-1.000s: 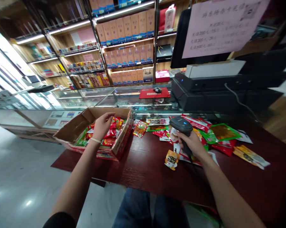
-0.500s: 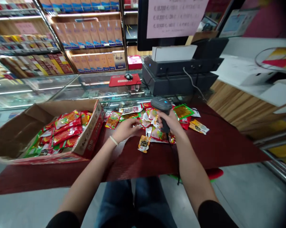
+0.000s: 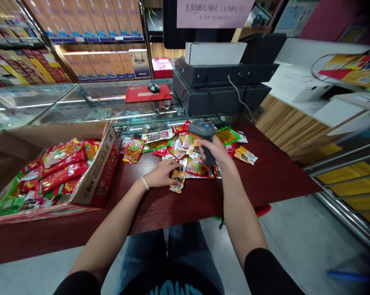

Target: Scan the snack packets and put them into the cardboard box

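My right hand (image 3: 217, 152) is wrapped round the handle of a black barcode scanner (image 3: 202, 130), whose head points forward over the pile and shows a small blue light. My left hand (image 3: 164, 173) is at a small orange snack packet (image 3: 178, 181) lying on the table. Its thumb and fingers are apart at the packet's left and upper edges. Beyond both hands spreads a heap of snack packets (image 3: 200, 167), red, green and white. One red-edged packet (image 3: 133, 150) lies to its left, and another orange packet (image 3: 245, 155) lies to its right.
An open cardboard box (image 3: 95, 180) full of red and green packets stands on the left of the dark red table (image 3: 273, 176). Behind are a glass counter (image 3: 95, 106), a mouse on a red mat (image 3: 135, 94) and a black cash drawer (image 3: 209, 100). A metal rail (image 3: 341, 205) runs at right.
My left hand has moved down and right to the orange packet. My right hand still holds the scanner over the pile. The whole view has shifted, with the scene sitting further left and higher.
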Available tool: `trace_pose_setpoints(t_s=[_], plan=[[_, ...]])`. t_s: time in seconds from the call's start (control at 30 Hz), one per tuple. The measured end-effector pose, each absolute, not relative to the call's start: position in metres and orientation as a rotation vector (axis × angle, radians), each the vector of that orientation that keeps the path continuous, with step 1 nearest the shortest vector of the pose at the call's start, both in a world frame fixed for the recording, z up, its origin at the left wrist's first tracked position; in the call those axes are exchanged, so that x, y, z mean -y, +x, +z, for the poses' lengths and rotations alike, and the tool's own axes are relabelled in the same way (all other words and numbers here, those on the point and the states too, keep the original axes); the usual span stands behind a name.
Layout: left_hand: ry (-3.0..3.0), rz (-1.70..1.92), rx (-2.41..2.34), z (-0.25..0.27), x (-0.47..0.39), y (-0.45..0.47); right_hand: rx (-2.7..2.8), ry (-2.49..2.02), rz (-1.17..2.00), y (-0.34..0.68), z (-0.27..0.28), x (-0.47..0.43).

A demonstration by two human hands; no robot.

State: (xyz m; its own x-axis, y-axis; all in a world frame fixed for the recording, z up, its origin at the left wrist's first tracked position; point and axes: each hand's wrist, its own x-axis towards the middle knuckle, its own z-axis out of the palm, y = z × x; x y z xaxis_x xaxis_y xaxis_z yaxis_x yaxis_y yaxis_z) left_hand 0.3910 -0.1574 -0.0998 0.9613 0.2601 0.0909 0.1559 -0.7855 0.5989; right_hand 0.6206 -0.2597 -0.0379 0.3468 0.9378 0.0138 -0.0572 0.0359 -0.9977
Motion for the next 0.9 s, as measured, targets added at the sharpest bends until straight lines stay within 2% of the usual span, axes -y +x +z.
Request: trace_pose_setpoints(t_s=[0.1,0.2,0.3,0.43,0.57,0.9], plan=[[2.522,0.135,-0.349,-0.095,0.161,0.388,0.933,-1.299,1.022,0.619,-0.040,0.258],[2.394,0.194,-0.416,-0.096,0.157,0.388,0.962,-1.297,1.064,0.615,-0.043,0.257],[2.099,0.461,-0.607,-0.102,0.146,0.388,0.982,-1.286,1.087,0.611,-0.045,0.256],[1.389,0.809,-0.793,-0.109,0.130,0.386,0.976,-1.323,1.098,0.604,-0.044,0.254],[0.888,0.942,-0.698,-0.109,0.119,0.380,0.948,-1.308,1.068,0.596,-0.041,0.252],[0.457,1.059,-0.513,-0.103,0.112,0.378,0.931,-1.304,1.157,0.580,-0.053,0.245]])
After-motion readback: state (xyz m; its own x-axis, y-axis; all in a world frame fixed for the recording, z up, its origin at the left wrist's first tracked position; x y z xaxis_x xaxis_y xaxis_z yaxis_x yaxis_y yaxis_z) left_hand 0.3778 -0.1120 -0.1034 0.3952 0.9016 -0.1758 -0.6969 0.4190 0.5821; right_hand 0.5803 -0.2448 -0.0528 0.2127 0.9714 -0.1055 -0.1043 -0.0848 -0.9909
